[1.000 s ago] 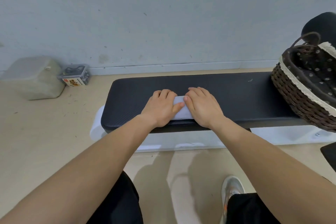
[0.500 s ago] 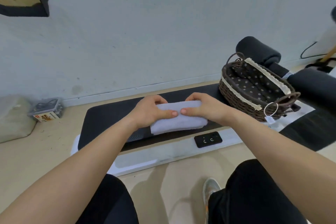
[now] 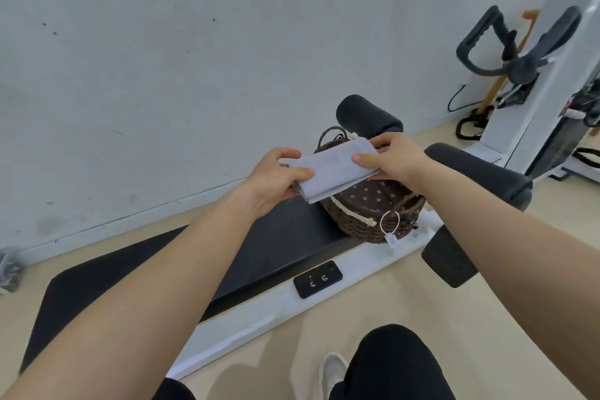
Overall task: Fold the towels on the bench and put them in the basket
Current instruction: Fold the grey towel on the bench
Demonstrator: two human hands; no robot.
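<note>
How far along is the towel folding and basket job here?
Done: the towel is folded into a flat rectangle and is up off the bench. In hand: the left hand and right hand pinch its two ends, holding it over the basket. Left: lowering it in and letting go; no other towel is visible.

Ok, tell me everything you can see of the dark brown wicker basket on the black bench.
The dark brown wicker basket is oval, lined with brown fabric dotted with pale flowers, its rim edged in cream trim. A loop handle stands at each end; a white tag on a ring hangs at the near one. It sits on the black padded bench. The folded pale towel, gripped by the left hand and right hand, hangs over its opening.
</note>
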